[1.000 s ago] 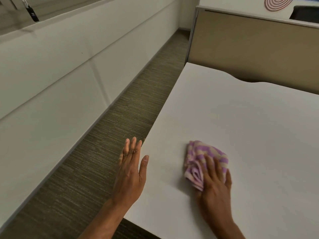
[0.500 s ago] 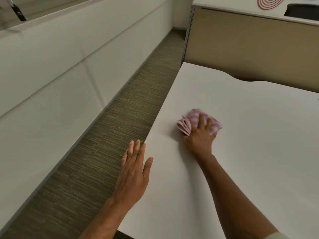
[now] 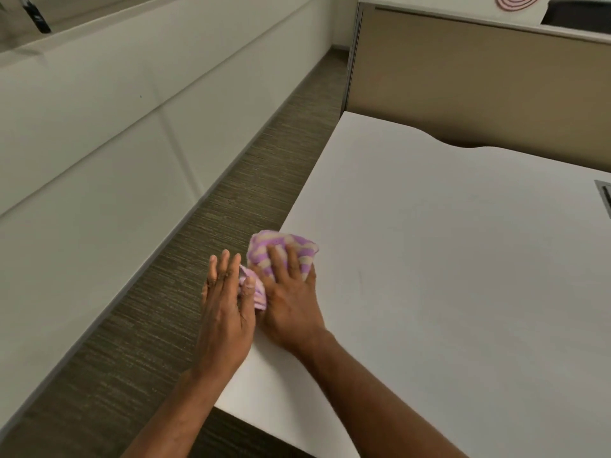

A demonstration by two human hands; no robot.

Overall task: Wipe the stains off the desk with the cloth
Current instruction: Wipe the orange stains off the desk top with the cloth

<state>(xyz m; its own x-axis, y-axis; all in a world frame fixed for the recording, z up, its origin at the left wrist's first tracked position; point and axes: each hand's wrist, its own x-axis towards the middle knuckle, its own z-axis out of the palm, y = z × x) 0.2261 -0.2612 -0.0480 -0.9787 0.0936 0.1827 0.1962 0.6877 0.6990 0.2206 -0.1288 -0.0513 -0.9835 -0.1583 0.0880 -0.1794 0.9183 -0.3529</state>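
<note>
Striped purple-and-cream cloth (image 3: 281, 241), bunched at the 9 o'clock edge of the white worktop (image 3: 446, 259), one corner spilling past the rim. It is judged soft, light and limp, holding no shape, so it is best controlled by a flat palm bearing on the middle of the bundle. The right hand (image 3: 289, 299) presses it so, fingers spread and straight, thumb hidden. The left hand (image 3: 228, 309), released with fingers straight, stands off the edge at the cloth's 8 o'clock, thumb touching the hanging corner. Carpeted floor (image 3: 185, 269) at 9 o'clock; partition (image 3: 479, 77) at 12 o'clock.
</note>
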